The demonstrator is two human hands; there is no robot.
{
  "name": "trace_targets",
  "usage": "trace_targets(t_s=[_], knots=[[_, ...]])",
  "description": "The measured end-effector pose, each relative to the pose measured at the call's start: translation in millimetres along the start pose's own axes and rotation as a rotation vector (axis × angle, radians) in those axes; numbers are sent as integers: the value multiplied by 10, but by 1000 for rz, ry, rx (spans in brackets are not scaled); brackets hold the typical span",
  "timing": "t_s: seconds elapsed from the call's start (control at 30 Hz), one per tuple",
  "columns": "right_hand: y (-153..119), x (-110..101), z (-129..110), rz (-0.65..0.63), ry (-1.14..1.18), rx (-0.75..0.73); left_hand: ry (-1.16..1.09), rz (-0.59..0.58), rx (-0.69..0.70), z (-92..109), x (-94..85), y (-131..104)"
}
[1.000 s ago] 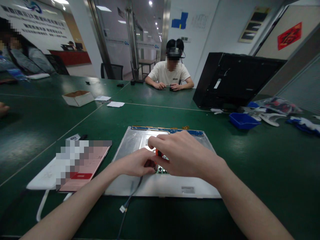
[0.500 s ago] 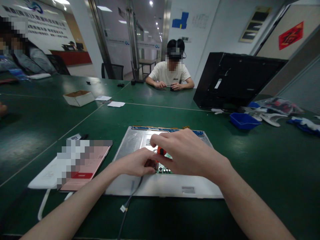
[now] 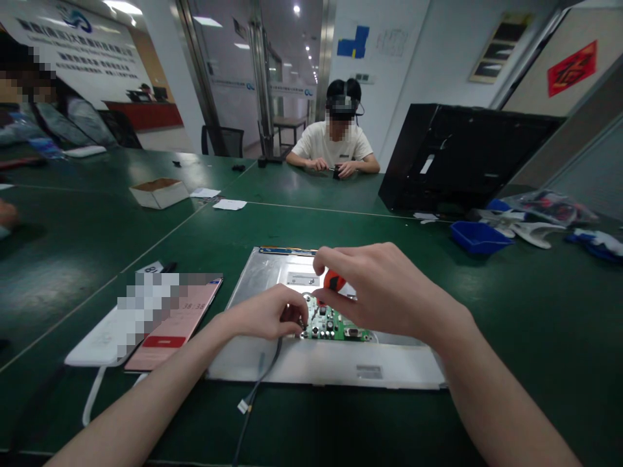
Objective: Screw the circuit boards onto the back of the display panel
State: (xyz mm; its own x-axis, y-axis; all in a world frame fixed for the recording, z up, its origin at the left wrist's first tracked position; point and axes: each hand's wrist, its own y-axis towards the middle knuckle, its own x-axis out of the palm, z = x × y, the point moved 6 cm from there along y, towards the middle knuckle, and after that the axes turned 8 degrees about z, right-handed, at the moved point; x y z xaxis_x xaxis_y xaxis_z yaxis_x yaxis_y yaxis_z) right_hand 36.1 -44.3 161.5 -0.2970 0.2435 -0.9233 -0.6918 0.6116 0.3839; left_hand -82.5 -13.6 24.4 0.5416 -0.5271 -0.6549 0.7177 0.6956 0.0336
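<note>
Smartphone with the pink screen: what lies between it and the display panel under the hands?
In the head view, a strip of green tabletop lies between the smartphone and the display panel, with the left forearm spanning its near end.

A green table (image 3: 311, 224) stretches toward glass doors (image 3: 224, 58), a white wall (image 3: 384, 84) and a dark chair (image 3: 224, 141); ceiling lights (image 3: 296, 10) glow beyond the glass.

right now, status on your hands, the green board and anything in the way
Right hand gripping red-handled tool. Left hand at green board, grip unclear. Board on panel, partly hidden by hands. Cable trailing over panel's near edge.
</note>
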Motion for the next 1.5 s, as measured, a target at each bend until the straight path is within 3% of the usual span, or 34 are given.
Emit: trace_targets(t_s=[0.13, 0.27, 0.4, 0.53, 0.67, 0.8, 1.13, 1.5], knots=[[-60, -184, 211, 123, -16, 125, 45, 67, -64, -22, -134, -12], [-210, -226, 618, 231, 34, 346, 110, 227, -92, -160, -251, 12], [-553, 140, 1105, 288, 238, 537, 163, 455, -149, -337, -306, 51], [-1051, 737, 1428, 305, 546, 756, 148, 540, -123, -389, -236, 129], [-1359, 1147, 1461, 310, 680, 823, 202, 567, -121, -456, -170, 265], [-1440, 1299, 1476, 386, 754, 870, 226, 553, -142, -555, -138, 410], [-1404, 1243, 1439, 451, 714, 891, 257, 534, -135, -572, -158, 474], [-1312, 1229, 1376, 430, 688, 889, 256, 541, -119, -559, -200, 433]])
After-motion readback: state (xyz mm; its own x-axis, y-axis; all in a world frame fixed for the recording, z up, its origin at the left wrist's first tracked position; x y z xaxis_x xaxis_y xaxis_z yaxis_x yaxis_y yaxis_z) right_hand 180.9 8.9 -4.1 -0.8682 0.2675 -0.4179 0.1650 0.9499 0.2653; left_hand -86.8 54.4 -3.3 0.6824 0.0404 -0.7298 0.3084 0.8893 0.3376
